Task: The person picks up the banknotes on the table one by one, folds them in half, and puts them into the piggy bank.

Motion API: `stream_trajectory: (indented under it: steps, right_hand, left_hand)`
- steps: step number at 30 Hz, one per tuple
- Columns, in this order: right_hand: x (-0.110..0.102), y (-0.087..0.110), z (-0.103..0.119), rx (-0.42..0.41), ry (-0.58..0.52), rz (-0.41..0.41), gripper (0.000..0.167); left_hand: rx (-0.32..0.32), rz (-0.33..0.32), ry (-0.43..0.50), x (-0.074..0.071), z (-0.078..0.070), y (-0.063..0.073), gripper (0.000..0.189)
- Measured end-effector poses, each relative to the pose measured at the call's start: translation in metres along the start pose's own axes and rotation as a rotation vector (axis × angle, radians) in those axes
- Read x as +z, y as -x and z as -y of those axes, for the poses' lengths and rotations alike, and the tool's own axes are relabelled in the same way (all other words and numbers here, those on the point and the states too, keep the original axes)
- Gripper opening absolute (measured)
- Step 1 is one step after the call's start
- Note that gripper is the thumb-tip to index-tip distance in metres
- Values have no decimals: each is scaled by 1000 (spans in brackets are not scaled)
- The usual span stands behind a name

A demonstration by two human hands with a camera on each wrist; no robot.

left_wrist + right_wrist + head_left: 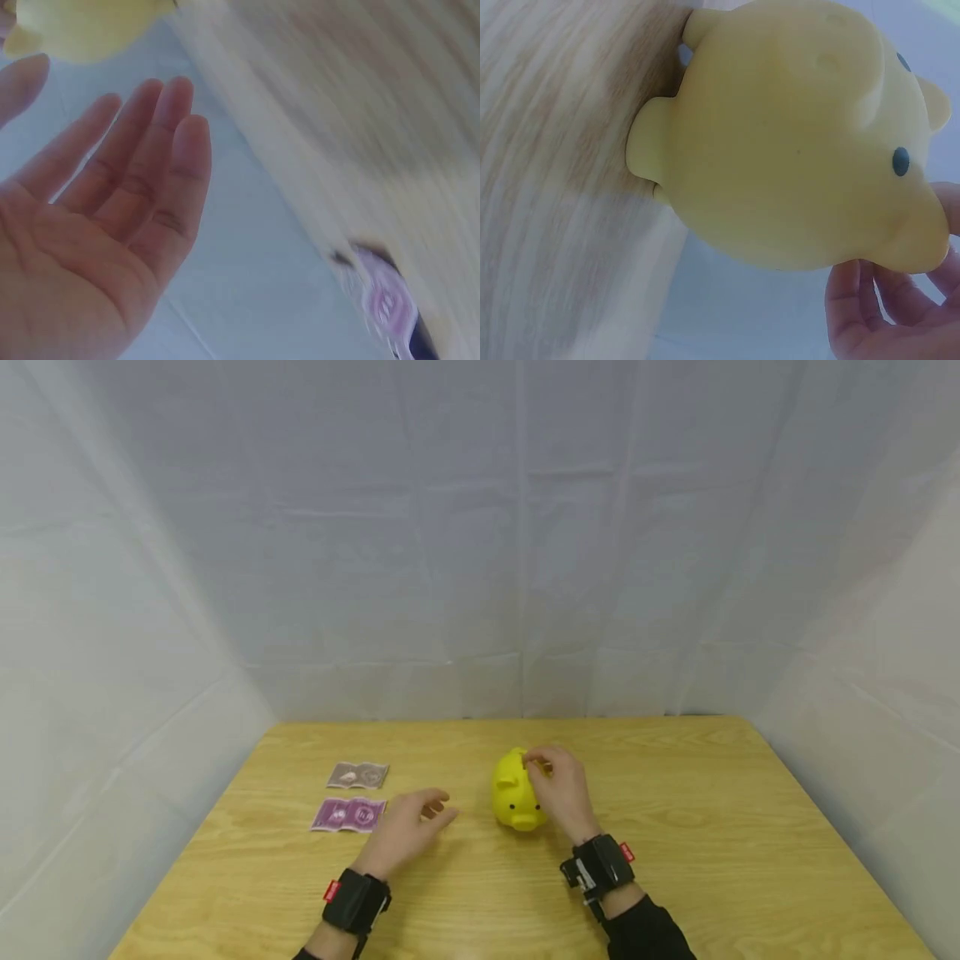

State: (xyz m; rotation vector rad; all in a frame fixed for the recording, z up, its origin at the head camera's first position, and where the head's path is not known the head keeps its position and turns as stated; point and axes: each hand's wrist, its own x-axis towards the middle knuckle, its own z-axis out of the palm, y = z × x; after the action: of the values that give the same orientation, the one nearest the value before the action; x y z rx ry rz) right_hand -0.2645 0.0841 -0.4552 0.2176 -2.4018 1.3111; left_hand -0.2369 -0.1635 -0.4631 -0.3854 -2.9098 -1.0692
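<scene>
Wooden table, yellow pig, right fingers partly hidden behind

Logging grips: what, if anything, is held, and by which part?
Left hand holds nothing; right hand is by an ear of the yellow pig; whether it grips anything is unclear.

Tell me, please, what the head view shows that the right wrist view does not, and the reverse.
Only the head view shows the left hand, the purple note and the grey note. Only the right wrist view shows feet under the pig. Both share the pig, the right hand, the table and the backdrop.
</scene>
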Motion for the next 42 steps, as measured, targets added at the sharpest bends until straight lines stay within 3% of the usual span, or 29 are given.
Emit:
stream_trajectory:
  steps: [3, 7, 13, 20, 26, 31, 42]
  right_hand:
    - [1, 1, 5, -78, 32, -25, 11]
    - [5, 5, 15, -244, 96, -46, 8]
    - [17, 16, 34, -367, 156, 22, 8]
    - [34, 31, 44, -387, 217, 134, 10]
    - [47, 35, 53, -370, 151, 272, 12]
    - [56, 35, 53, -319, 134, 374, 13]
    - [64, 36, 43, -234, 179, 536, 15]
  left_hand:
    - [-29, -62, -19, -8, 6, 0, 40]
    - [-60, -117, -51, -18, 15, 0, 36]
    - [-116, -140, -119, -28, 27, 0, 37]
    - [-172, -170, -160, -38, 41, 3, 34]
    - [-197, -235, -232, -51, 59, 4, 32]
    - [-261, -267, -272, -59, 72, 8, 37]
    - [-382, -234, -373, -61, 82, 10, 45]
